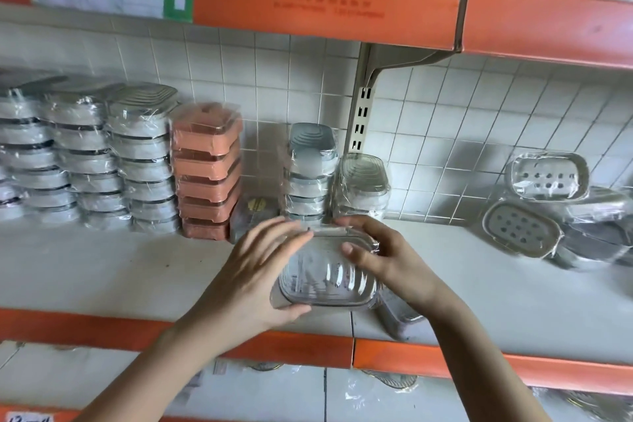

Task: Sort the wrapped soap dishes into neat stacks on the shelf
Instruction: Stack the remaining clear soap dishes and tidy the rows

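Observation:
A clear, ribbed, plastic-wrapped soap dish (323, 276) is held above the white shelf (113, 271) near its front edge. My left hand (258, 276) grips its left side, thumb under the near corner. My right hand (383, 255) grips its right side, thumb on top. Behind it stand a grey-white stack (310, 175) and a short clear stack (363, 185). Further left are a terracotta stack (205, 168) and several grey-white stacks (89, 154).
Loose wrapped oval dishes (548, 178) lie in a heap at the right of the shelf. Another wrapped dish (399, 313) lies under my right wrist. An orange shelf beam (329, 0) hangs overhead, and a bracket upright (359, 116) stands behind the stacks.

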